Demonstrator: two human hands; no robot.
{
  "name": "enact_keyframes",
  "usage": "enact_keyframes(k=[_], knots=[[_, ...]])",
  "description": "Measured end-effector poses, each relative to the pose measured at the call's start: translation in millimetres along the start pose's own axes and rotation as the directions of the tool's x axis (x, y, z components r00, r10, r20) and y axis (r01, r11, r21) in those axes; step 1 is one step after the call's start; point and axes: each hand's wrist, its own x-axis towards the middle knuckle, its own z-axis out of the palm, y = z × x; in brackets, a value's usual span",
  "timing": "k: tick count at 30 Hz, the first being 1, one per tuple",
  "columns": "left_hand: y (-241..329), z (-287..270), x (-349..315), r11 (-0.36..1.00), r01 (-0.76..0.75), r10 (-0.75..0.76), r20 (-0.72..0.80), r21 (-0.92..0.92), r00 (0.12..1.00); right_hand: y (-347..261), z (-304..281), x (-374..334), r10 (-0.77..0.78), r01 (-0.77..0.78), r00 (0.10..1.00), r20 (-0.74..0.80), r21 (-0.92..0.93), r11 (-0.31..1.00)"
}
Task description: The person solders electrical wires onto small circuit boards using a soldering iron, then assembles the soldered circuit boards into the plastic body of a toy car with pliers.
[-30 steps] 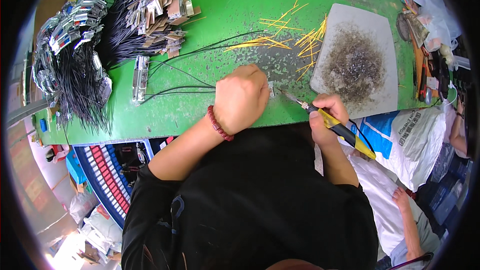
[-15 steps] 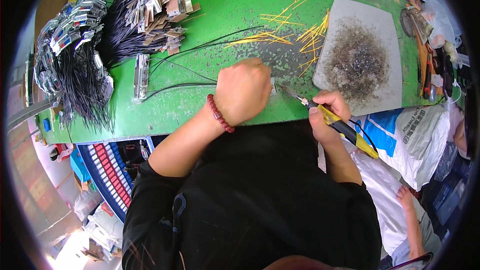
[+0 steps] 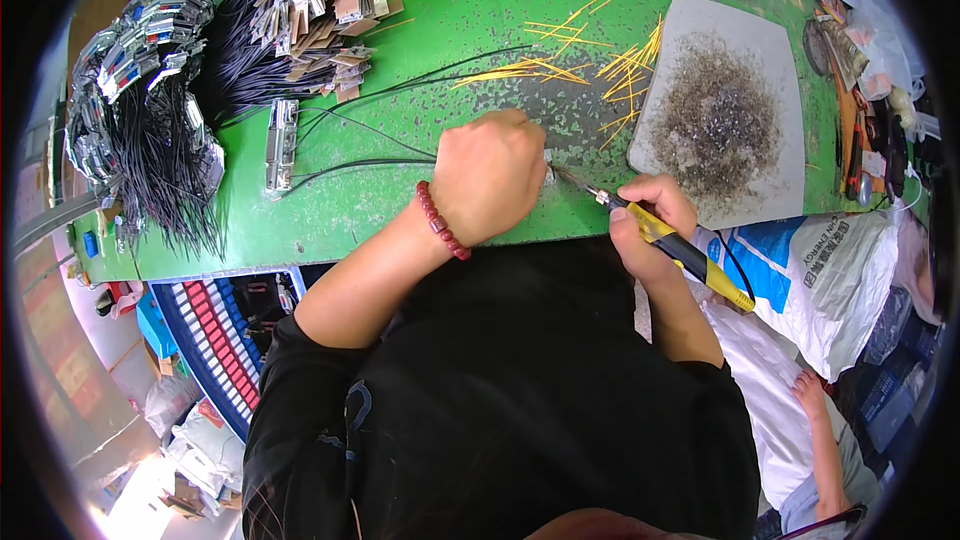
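Observation:
My right hand (image 3: 654, 228) is closed around the yellow and black handle of a soldering iron (image 3: 690, 261). Its metal tip points left and meets, or nearly meets, a small pale metallic piece (image 3: 548, 174) by my left fingertips. Closed in a fist, knuckles up, my left hand (image 3: 492, 176) rests low over the table. Black wires (image 3: 365, 165) run into it from a metal strip (image 3: 281, 146) on the left. The fingers' underside hides how the wire ends are gripped. A dark red bead bracelet (image 3: 440, 224) circles the left wrist.
On the green table (image 3: 440, 0) lie bundles of black wires with metal ends (image 3: 150, 50) and brown-tabbed pieces (image 3: 320, 10). Thin yellow sticks (image 3: 545, 70) lie beyond my hands, beside a grey board (image 3: 660, 130) covered with dark residue. Another person's arm (image 3: 825, 440) shows at lower right.
The soldering iron has shifted slightly left, bringing its tip closer to the small piece at my left fingertips. My left hand has barely moved.

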Motion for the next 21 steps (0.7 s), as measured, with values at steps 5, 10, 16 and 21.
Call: enact_keyframes(k=[5, 10, 16, 21], knots=[[-0.3, 1.5, -1.4, 1.000, -0.002, 0.002, -0.022, 0.003, 1.000, 6.2, 0.1, -6.8, 0.035, -0.029, 0.998, -0.059, 0.093, 0.995], [1.5, 1.2, -1.1, 1.000, -0.009, 0.009, -0.022, -0.002, 1.000, 5.0, -1.6, -7.6, 0.012, -0.001, 0.996, -0.087, 0.127, 0.992], [-1.7, 0.8, -1.9, 1.000, 0.009, -0.009, -0.019, -0.010, 1.000, 6.6, 1.0, -6.8, -0.033, 0.042, 0.995, -0.091, 0.095, 0.995], [-3.7, 0.8, -3.7, 0.999, -0.006, 0.005, -0.031, -0.032, 1.000, 5.3, 0.5, -7.2, -0.023, 0.035, 0.996, -0.091, 0.132, 0.991]])
